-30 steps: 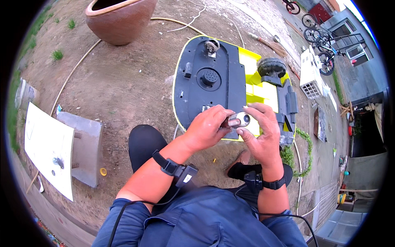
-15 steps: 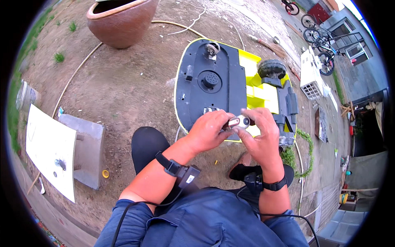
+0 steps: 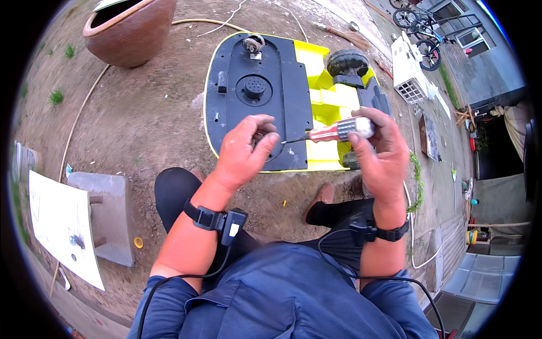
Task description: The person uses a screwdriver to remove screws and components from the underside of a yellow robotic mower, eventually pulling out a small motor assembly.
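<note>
My right hand is closed round the handle of a screwdriver, which has a red, white and black grip. Its thin dark shaft points left toward my left hand. That hand is half curled, thumb and forefinger apart, with nothing visible between them; the shaft's tip is close to its thumb. Beneath both hands lies a yellow and black plastic wheeled body, like a ride-on toy, underside up. A small caster sits at its far left, and a thick black wheel sticks up at its far right.
A big brown clay pot stands far left, beside a hose. Nearer on the left are a white panel and a grey slab. A broom, a white crate and bicycles are at far right.
My hands, close together around the tool before, have moved apart. The screwdriver, seen end-on earlier, now lies sideways in my right hand. The view has shifted, so the wheeled body appears further left.
</note>
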A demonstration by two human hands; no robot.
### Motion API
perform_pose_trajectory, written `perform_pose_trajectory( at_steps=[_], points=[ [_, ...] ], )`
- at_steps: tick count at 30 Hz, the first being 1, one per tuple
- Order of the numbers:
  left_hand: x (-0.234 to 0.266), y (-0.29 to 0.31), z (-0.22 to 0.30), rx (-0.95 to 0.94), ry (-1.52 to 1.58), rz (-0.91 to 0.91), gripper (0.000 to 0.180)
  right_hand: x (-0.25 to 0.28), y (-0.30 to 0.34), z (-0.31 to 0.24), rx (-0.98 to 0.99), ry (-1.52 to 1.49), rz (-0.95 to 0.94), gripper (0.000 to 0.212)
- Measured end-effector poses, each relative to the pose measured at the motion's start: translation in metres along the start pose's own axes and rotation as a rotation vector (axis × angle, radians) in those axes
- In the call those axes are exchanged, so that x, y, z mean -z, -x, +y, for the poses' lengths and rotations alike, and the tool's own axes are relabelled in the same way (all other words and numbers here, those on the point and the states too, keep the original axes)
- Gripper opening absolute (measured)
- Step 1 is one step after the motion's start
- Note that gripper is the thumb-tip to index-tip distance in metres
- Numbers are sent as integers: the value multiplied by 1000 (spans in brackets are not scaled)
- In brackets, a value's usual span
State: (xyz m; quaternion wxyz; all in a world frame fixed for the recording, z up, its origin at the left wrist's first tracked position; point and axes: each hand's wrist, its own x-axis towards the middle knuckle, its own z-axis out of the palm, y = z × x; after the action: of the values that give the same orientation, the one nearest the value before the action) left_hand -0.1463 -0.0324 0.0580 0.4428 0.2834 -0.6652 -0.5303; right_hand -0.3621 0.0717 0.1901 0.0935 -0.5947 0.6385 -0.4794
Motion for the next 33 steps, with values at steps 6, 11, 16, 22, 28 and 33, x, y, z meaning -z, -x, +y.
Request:
perform_pose_trajectory(
  at_steps=[6,11,16,22,28,33],
  points=[
    [-7,-1,-6,-28,20,120,29,26,23,15,-9,116,-76,41],
    [-9,0,-8,-51,1,130,28,30,38,18,-114,86,-131,39],
    [-12,5,2,-108,-240,-160,34,34,37,15,-133,-106,37,40],
    [-29,16,-7,-220,-339,-359,29,36,36,9,-185,-341,95,39],
    [-22,17,-11,-147,-319,-386,18,45,34,19,-214,-303,144,38],
    [-16,20,0,-135,-282,-572,26,45,34,24,-198,-222,127,38]
  ],
)
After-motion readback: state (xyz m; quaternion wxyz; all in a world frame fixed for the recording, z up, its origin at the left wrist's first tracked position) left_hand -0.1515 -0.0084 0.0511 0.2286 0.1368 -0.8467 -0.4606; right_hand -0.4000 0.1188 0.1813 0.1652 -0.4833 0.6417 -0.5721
